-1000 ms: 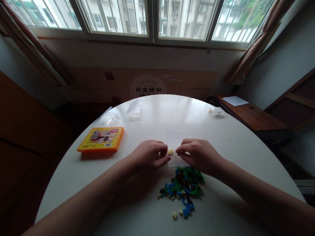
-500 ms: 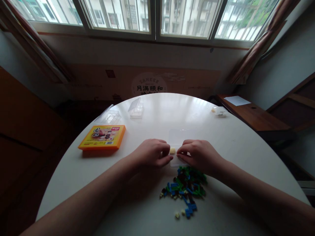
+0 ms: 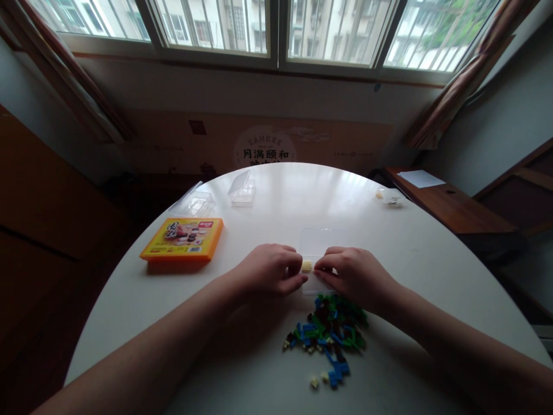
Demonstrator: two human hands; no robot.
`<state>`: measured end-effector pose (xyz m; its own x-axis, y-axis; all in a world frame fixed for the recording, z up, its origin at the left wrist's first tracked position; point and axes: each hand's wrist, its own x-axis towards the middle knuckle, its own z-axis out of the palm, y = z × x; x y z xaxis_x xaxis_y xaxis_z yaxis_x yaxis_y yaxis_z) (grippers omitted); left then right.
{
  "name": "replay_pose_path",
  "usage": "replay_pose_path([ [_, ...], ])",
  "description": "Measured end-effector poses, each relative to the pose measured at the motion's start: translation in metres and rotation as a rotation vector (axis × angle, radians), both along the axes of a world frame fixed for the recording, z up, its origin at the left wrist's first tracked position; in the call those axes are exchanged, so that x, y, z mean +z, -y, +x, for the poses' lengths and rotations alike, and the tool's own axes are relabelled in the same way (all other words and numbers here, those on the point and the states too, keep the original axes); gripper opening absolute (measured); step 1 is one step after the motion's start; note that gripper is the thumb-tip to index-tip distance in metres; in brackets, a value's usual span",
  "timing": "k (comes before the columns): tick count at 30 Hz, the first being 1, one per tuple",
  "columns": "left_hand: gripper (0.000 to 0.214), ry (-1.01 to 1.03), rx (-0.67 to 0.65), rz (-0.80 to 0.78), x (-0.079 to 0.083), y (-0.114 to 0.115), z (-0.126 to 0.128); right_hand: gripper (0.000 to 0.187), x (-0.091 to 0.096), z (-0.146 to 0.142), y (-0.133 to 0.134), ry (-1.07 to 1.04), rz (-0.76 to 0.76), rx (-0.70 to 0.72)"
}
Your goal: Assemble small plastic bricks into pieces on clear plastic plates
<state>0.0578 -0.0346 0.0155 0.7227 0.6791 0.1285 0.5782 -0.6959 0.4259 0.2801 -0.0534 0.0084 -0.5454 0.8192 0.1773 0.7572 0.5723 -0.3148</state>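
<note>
My left hand [image 3: 268,272] and my right hand [image 3: 351,273] meet at the middle of a round white table [image 3: 423,265]. Both pinch a small pale yellow brick piece [image 3: 306,266] between their fingertips, fingers curled in. The piece hovers over an open clear plastic box [image 3: 317,242] that lies flat just beyond my hands. A heap of small blue, green, brown and pale bricks [image 3: 330,331] lies on the table right in front of my right wrist. A few loose bricks [image 3: 328,377] sit nearer to me.
An orange flat box [image 3: 183,238] lies to the left. Two clear plastic boxes [image 3: 242,190] stand at the far left of the table, and a small clear bag [image 3: 391,196] at the far right. A wooden desk [image 3: 449,202] with paper stands to the right.
The camera has drifted slightly, shifting the scene right and down. Both hands keep their pinch on the yellow piece in the same place over the box.
</note>
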Motion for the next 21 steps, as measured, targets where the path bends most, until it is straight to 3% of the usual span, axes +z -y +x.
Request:
replay_pose_path([
  [21,0.024,-0.015,0.008,-0.022,0.0022,0.0002,0.0012,0.016,0.0043,-0.0046,0.0015,0.057,-0.010,-0.057],
])
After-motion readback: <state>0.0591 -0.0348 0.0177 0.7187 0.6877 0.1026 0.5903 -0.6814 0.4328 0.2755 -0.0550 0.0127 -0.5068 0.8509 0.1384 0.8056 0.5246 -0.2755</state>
